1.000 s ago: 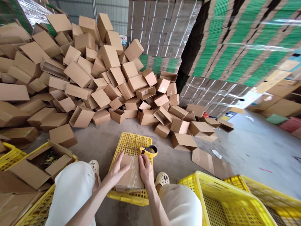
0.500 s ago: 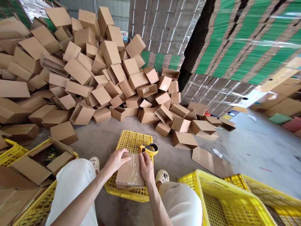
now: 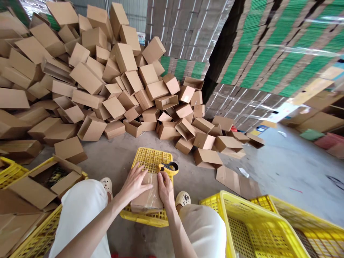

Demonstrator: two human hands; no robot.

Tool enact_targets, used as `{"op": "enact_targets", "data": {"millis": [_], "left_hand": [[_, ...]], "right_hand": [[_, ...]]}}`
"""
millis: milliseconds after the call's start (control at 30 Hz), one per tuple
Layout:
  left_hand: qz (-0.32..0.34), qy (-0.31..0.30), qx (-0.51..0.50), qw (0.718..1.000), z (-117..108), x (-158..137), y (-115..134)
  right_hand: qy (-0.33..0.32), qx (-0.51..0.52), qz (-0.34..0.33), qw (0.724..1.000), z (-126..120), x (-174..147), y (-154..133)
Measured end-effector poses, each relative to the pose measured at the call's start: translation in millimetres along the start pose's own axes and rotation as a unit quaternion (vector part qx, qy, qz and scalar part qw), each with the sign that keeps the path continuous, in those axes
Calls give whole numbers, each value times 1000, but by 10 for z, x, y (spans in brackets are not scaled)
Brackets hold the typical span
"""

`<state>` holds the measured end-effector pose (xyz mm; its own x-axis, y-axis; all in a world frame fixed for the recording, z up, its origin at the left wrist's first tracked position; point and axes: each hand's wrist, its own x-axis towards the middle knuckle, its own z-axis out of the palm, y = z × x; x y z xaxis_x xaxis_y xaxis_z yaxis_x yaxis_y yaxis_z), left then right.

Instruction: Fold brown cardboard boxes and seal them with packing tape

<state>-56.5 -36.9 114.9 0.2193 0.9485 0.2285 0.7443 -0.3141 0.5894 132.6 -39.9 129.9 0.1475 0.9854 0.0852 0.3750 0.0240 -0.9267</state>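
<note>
A cardboard box [image 3: 147, 200] with shiny clear tape across its top rests on an upturned yellow plastic crate [image 3: 146, 157] between my knees. My left hand [image 3: 136, 182] lies over the box's left top edge, fingers spread and thumb stretched across the top. At the box's far right corner, my right hand [image 3: 165, 186] has its fingers curled round a yellow and black tape dispenser [image 3: 168, 167]. The dispenser sticks out past the fingertips; its grip is mostly hidden by the hand.
A large heap of cardboard boxes [image 3: 115, 107] fills the floor ahead. Yellow crates [image 3: 224, 215] stand at my right; another crate at my left bears an open carton [image 3: 32, 191] with dark contents. Flattened cardboard [image 3: 238, 182] lies on the floor. Tall wrapped stacks [image 3: 249, 46] rise behind.
My left hand has lifted its fingers and spread them wider, with the thumb reaching further across the box. The right hand and dispenser stay at the same corner. The view has shifted slightly.
</note>
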Motion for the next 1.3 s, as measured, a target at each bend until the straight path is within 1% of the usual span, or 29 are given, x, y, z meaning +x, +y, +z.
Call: {"op": "enact_targets", "data": {"millis": [100,200,367,533,667,767,867,967,1100,1233,1300], "left_hand": [[14,-12,14,1000,14,100,99],[28,-30,29,999,43,81,139],[64,-57,36,996,53,-158,94],[78,-73,42,993,16,-426,77],[100,-72,48,991,21,-475,79],[116,-72,63,989,82,-365,122],[119,-67,76,988,151,-182,216],[98,-52,75,991,168,-10,307],[79,-53,61,994,121,165,349],[61,-43,68,995,106,328,376],[51,-43,86,994,126,360,412]], "right_hand": [[12,6,8,1000,16,11,64],[21,12,16,1000,29,15,108],[22,19,13,999,23,4,98],[5,26,23,999,-16,-28,41],[19,46,37,998,-34,-64,30],[35,75,46,996,-34,-78,64],[41,90,47,994,-17,-72,127],[46,91,49,994,12,-58,190],[56,105,45,992,29,-44,199],[36,107,28,993,9,-36,136],[24,98,20,995,6,-34,126]]}}
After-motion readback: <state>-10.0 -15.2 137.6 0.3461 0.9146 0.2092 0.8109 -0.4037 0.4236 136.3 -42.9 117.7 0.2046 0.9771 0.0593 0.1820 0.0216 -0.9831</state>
